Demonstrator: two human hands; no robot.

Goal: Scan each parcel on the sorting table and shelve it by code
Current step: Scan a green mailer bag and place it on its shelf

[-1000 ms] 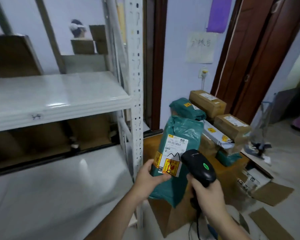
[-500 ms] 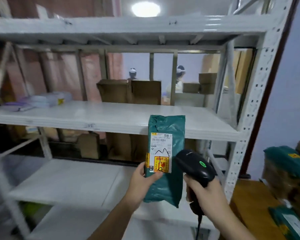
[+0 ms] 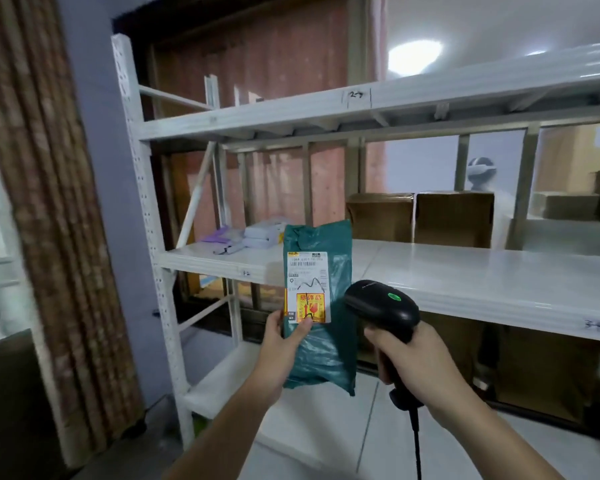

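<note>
Parcel held upright before shelving, scanner alongside

Shelving point(image 3: 430, 268), white metal, fills the view; its middle shelf runs left to right behind both hands. Handwritten marks sit on the shelf edges, too blurred to read. Two cardboard boxes point(image 3: 420, 216) stand side by side at the back of the middle shelf. Small pale packets point(image 3: 257, 233) lie at its left end. Parcel point(image 3: 319, 306), a green poly bag, is held upright in front of the middle shelf edge, label point(image 3: 307, 285) facing the camera. Left hand point(image 3: 284, 348) grips the parcel's lower left, thumb pressed on the label's bottom corner. Right hand point(image 3: 420, 362) is wrapped round the handle of the black scanner point(image 3: 381, 306), just right of the parcel, green light showing on top.
</note>
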